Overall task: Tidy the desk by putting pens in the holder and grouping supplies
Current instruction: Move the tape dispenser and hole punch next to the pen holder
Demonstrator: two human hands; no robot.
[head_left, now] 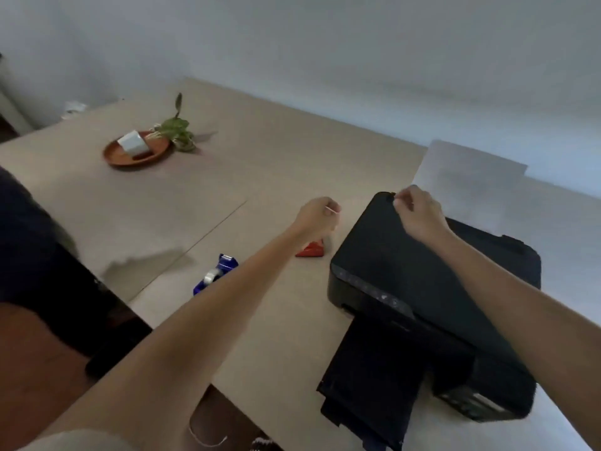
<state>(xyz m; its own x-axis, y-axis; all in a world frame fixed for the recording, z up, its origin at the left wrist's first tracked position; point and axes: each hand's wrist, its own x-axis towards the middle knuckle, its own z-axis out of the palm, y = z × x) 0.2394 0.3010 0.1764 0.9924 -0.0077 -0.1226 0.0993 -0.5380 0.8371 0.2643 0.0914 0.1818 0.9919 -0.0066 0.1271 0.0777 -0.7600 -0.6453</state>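
Left hand (317, 216) is curled into a loose fist above the bench (276, 177), pinching a thin pale sliver near the thumb; what that sliver is cannot be determined. Right hand (418, 211) rests on the rear corner of the printer (406, 271), fingers drawn together at the lid's edge; whether they grip anything cannot be told. Both forearms are bare.

Printer: black, matte plastic, boxy with rounded corners, a row of small controls along its front lip, and a flat output tray extended toward the viewer. A sheet of white paper (468, 180) stands tilted in its rear feed.

Bench surface: smooth, tan, matte, with a straight seam running diagonally across it.

Supplies: a blue plastic tape dispenser (216, 275) with a clear roll lies just beside the left forearm. A small red wedge-shaped item (310, 250) sits under the left wrist, partly hidden.

Far side: a round, shallow reddish-brown dish (136, 151) holds a white block; green leafy sprigs (177, 130) lie touching its rim.
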